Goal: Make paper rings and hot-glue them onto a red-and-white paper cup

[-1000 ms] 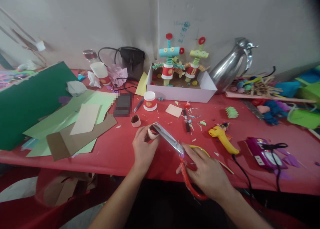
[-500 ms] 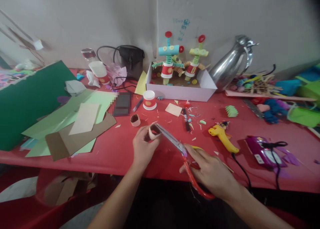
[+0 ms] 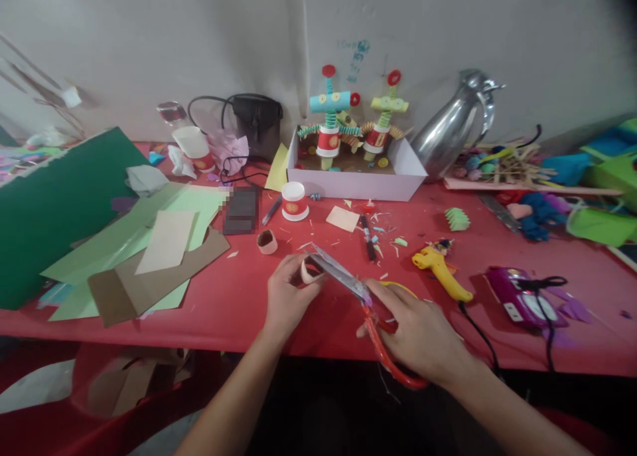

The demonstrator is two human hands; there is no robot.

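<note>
Seen from above and behind the hands, a person works at the near edge of a red table (image 3: 233, 310) crowded with craft supplies. The left hand (image 3: 286, 297) is closed around a small cardboard ring (image 3: 309, 271), pinching it between thumb and fingers so its open side faces the blades. The right hand (image 3: 423, 336) is closed through the red handles of one pair of scissors (image 3: 348, 285), whose metal blades slant up and left until their tips meet the ring. The ring is lifted just above the table near the front edge, roughly at its middle — held steady, it seems, so the blades can bite into the rim.

A second cardboard ring (image 3: 267, 241) lies apart on the table, just behind the left hand. Further back stands one small red-and-white paper cup (image 3: 294, 201), upside down. Against the back edge sits one white box (image 3: 358, 177) holding two figures (image 3: 329, 121) built from cups, tubes and paper springs. One metal jug (image 3: 450, 134) leans beside the box.

Towards the left edge lie overlapping sheets of paper and card (image 3: 149, 257) — green, cream and brown — probably spread flat for easy reach. To the right of the right hand lie one yellow glue gun (image 3: 440, 270) and one purple tool (image 3: 517, 298), both with cords trailing over the front edge. Small paper scraps dot the middle of the table.
</note>
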